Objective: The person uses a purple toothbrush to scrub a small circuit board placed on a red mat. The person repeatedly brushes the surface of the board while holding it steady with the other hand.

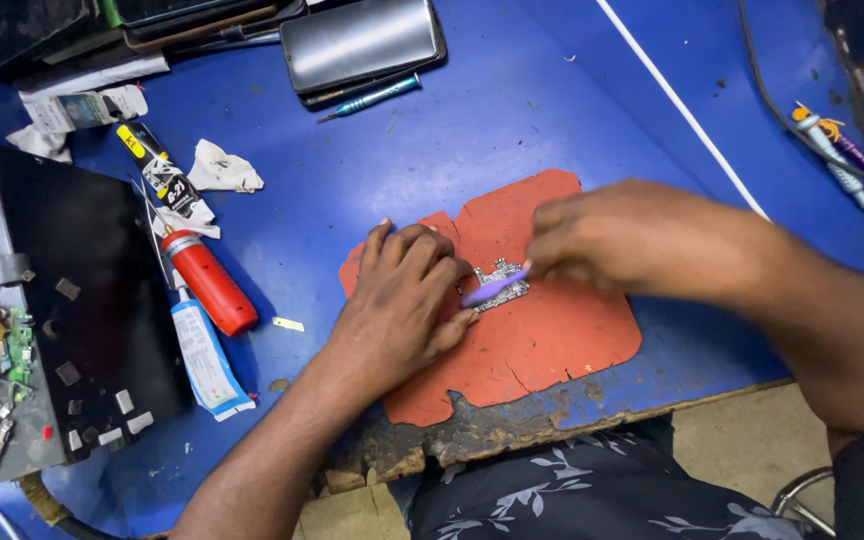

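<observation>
A small silvery circuit board [505, 273] lies on a worn orange-red mat [542, 340] on the blue bench. My left hand [407, 300] rests flat on the mat, its fingertips pressing the board's left edge. My right hand [602, 235], blurred with motion, grips a thin purple tool [492, 288] whose tip lies across the board.
A red tube [210, 282], a white tube [202, 355] and a black-and-yellow tube [165, 175] lie left of the mat. A black tray [82, 300] with small parts sits at the far left. Phones [362, 42] and a screwdriver [372, 97] lie at the back. Screwdrivers [837, 160] rest far right. The bench's chipped front edge [512, 425] is near.
</observation>
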